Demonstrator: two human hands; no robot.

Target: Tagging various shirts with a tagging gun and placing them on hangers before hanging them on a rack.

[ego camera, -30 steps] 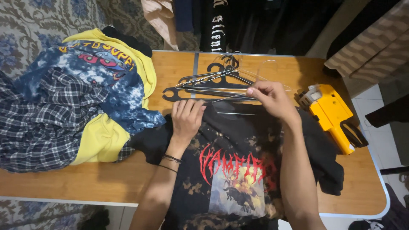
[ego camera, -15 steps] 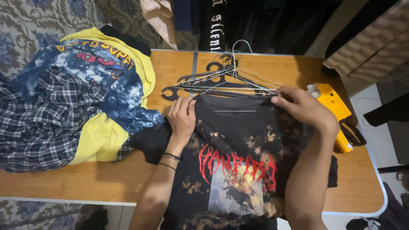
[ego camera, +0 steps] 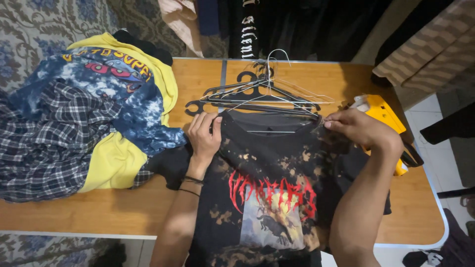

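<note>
A black bleach-spotted T-shirt with a red and grey print lies flat on the wooden table. My left hand pinches its left shoulder seam near the collar. At the right shoulder my right hand grips the fabric. A thin wire hanger shows inside the neck opening. Just beyond the collar lies a pile of black and wire hangers.
A heap of clothes covers the table's left end: a plaid shirt, a blue tie-dye top, a yellow garment. A yellow tool lies at the right, partly behind my right hand. Dark garments hang behind the table.
My right hand moved from the middle of the collar outward to the shirt's right shoulder, spreading the fabric. The left hand stayed on the left shoulder.
</note>
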